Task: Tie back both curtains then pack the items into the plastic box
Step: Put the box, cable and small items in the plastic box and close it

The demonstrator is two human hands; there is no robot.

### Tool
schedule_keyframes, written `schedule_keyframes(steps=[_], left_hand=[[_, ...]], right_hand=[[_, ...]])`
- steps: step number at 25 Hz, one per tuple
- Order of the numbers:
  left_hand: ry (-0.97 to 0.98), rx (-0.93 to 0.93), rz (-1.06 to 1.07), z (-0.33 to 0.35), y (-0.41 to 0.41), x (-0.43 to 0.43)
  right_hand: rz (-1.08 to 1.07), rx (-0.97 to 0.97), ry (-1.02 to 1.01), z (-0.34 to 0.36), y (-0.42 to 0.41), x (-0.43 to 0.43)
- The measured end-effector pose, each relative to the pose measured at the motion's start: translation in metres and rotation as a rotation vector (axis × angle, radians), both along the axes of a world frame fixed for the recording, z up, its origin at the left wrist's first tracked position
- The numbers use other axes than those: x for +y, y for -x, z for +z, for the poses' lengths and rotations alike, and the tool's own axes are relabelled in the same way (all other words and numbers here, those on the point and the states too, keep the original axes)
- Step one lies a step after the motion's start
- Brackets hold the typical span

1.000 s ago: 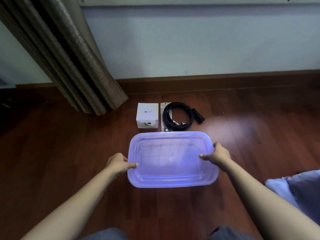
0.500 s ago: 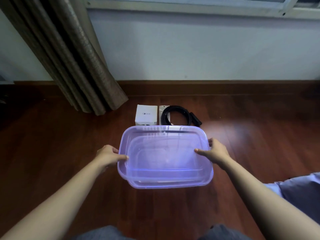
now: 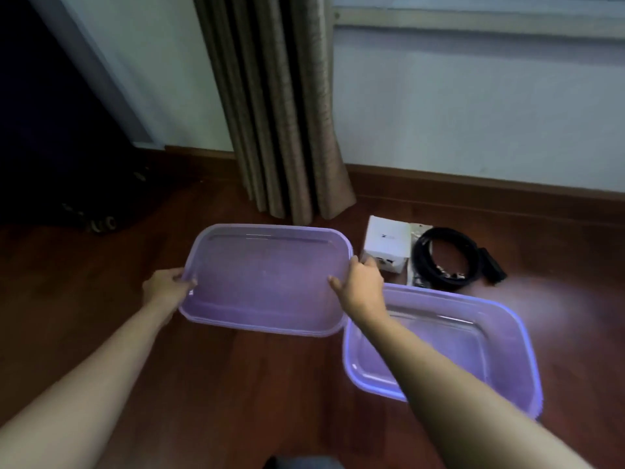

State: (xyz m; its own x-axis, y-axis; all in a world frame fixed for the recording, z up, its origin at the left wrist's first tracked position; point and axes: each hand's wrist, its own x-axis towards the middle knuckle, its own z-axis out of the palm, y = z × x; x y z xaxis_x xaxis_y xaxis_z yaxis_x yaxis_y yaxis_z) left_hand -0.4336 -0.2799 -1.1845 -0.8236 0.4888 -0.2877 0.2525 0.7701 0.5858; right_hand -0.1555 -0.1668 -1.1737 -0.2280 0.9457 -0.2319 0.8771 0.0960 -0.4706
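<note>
I hold the translucent purple lid (image 3: 267, 279) off the floor by its two short ends. My left hand (image 3: 165, 287) grips its left end and my right hand (image 3: 362, 282) its right end. The open purple plastic box (image 3: 507, 360) stands on the floor to the right, partly under my right forearm, with nothing in it. Beyond the box lie a small white carton (image 3: 387, 243) and a coiled black cable (image 3: 446, 257) on a clear bag. A brown curtain (image 3: 280, 106) hangs gathered against the wall, its hem at the floor.
Dark wooden floor (image 3: 84, 333) runs to a brown skirting board (image 3: 490, 191) under a pale wall. A dark piece of furniture or bag (image 3: 50, 147) fills the left. A window ledge (image 3: 473, 18) crosses the top right.
The lid has come off the box and moved left in both hands. The open box now sits uncovered on the right. My view has swung left.
</note>
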Motion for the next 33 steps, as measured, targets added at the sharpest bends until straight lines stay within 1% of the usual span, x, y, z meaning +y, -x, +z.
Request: schedule_keyframes(steps=[3,6,9,12,13,15,16,17,18,19,20,22,24,26,27,29,30,33], left_hand=[[0.089,0.061,-0.044,-0.028,0.027,-0.013],[0.165,0.073,-0.088,-0.060,0.043,-0.019],[0.192,0.055,-0.120,-0.084,0.050,-0.021],[0.223,0.077,-0.133,-0.102,0.053,-0.020],[0.228,0.073,-0.132,-0.104,0.053,-0.019],[0.270,0.086,-0.158,-0.105,0.054,-0.017],[0.300,0.125,-0.177,-0.103,0.053,-0.013],[0.313,0.176,-0.201,-0.100,0.049,-0.008],[0.276,0.236,-0.246,-0.095,0.039,-0.001],[0.198,0.283,-0.311,-0.088,0.024,0.008],[0.109,0.289,-0.386,-0.080,0.005,0.019],[-0.060,0.250,-0.561,-0.061,-0.039,0.048],[-0.171,0.228,-0.769,-0.049,-0.085,0.082],[-0.209,0.219,-0.906,-0.045,-0.126,0.114],[-0.212,0.231,-0.948,-0.044,-0.150,0.130],[-0.182,0.249,-0.976,-0.042,-0.193,0.159],[-0.150,0.249,-0.978,-0.042,-0.212,0.170],[-0.101,0.264,-0.913,-0.051,-0.249,0.200]], right_hand=[[-0.032,-0.002,0.089,-0.042,0.036,-0.021],[-0.030,-0.023,0.138,-0.083,0.049,-0.029],[-0.019,-0.027,0.188,-0.108,0.053,-0.030],[-0.089,-0.005,0.201,-0.123,0.057,-0.035],[-0.078,-0.032,0.205,-0.125,0.058,-0.034],[-0.003,-0.149,0.207,-0.125,0.062,-0.030],[0.028,-0.201,0.174,-0.122,0.065,-0.026],[0.043,-0.208,0.161,-0.116,0.066,-0.024],[0.077,-0.209,0.148,-0.107,0.067,-0.021],[0.124,-0.189,0.101,-0.096,0.067,-0.017],[0.179,-0.171,0.042,-0.084,0.063,-0.010],[0.275,-0.147,-0.085,-0.060,0.045,0.008],[0.357,-0.172,-0.175,-0.045,0.009,0.030],[0.444,-0.252,-0.223,-0.038,-0.035,0.047],[0.451,-0.321,-0.211,-0.039,-0.064,0.053],[0.447,-0.466,-0.196,-0.040,-0.124,0.060],[0.442,-0.505,-0.207,-0.043,-0.151,0.061],[0.418,-0.529,-0.253,-0.054,-0.219,0.052]])
